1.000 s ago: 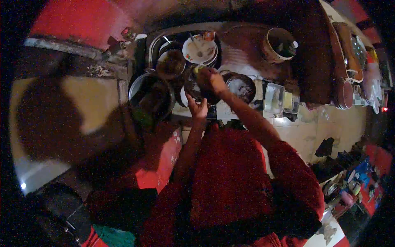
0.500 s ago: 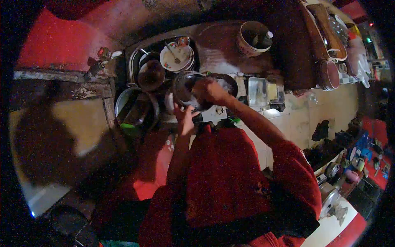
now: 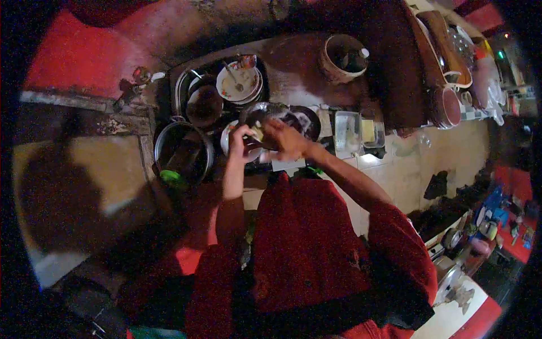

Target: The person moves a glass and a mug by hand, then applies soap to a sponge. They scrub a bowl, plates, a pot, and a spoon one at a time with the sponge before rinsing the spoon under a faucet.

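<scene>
Dark pan [image 3: 254, 114] being held before stacked plates [image 3: 237, 86], rim being clamped by left hand [image 3: 239, 142]. Right hand [image 3: 287, 139] being brought nearer left than moment ago; yellowish pad [image 3: 257, 133] being exposed between. Rubbing apparently being shifted rimward; right grip not being shown clearly, cannot tell.

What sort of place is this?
Looks like a kitchen, probably its washing-up area: a tap, stacked dishes and a large pot beside them.

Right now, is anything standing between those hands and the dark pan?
Nothing visible blocks them: the left hand is at the dark pan, the right hand over it. A yellowish item shows between the hands.
</scene>
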`<action>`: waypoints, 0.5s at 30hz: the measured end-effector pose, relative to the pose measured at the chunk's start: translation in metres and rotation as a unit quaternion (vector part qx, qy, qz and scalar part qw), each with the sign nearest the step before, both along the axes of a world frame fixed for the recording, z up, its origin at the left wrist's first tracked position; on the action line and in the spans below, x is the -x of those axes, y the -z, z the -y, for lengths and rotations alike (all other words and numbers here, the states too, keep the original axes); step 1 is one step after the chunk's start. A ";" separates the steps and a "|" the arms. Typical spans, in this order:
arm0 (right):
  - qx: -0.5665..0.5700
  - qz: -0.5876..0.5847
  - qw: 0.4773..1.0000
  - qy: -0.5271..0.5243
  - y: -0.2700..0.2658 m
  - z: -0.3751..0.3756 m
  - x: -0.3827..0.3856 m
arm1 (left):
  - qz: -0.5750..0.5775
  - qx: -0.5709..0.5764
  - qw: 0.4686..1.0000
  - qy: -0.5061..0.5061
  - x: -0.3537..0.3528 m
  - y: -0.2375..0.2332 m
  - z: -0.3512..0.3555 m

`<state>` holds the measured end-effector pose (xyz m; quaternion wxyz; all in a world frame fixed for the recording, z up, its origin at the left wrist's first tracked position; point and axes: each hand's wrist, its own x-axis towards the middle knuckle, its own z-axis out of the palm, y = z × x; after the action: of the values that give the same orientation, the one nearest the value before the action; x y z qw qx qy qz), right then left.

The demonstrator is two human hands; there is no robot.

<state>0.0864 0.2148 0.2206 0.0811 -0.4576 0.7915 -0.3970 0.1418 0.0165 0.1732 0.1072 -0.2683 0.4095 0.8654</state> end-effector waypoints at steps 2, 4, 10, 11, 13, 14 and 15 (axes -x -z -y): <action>-0.084 -0.019 0.996 0.014 -0.004 0.004 -0.009 | 0.039 0.022 0.999 -0.007 0.010 -0.007 0.004; -0.069 -0.032 0.997 0.022 -0.013 0.007 -0.003 | 0.075 0.046 0.996 -0.018 0.016 -0.023 0.000; 0.246 0.404 0.847 0.244 -0.074 0.002 0.061 | -0.029 -0.182 0.964 -0.192 0.028 -0.061 -0.069; 0.237 0.396 0.841 0.284 -0.091 -0.003 0.068 | -0.082 -0.187 0.958 -0.200 0.034 -0.049 -0.068; 0.244 0.240 0.841 0.419 -0.042 -0.012 0.083 | -0.125 -0.195 0.950 -0.210 0.043 -0.029 -0.067; 0.236 0.121 0.833 0.486 -0.052 -0.008 0.078 | -0.153 -0.222 0.938 -0.217 0.056 -0.026 -0.066; 0.080 -0.042 0.848 0.522 -0.009 -0.008 0.069 | -0.180 -0.248 0.926 -0.221 0.063 -0.023 -0.068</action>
<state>0.0177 0.2227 0.2300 -0.2082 0.0021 0.8818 -0.4232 0.0789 0.0844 0.1960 -0.0989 -0.1570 0.1243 0.9747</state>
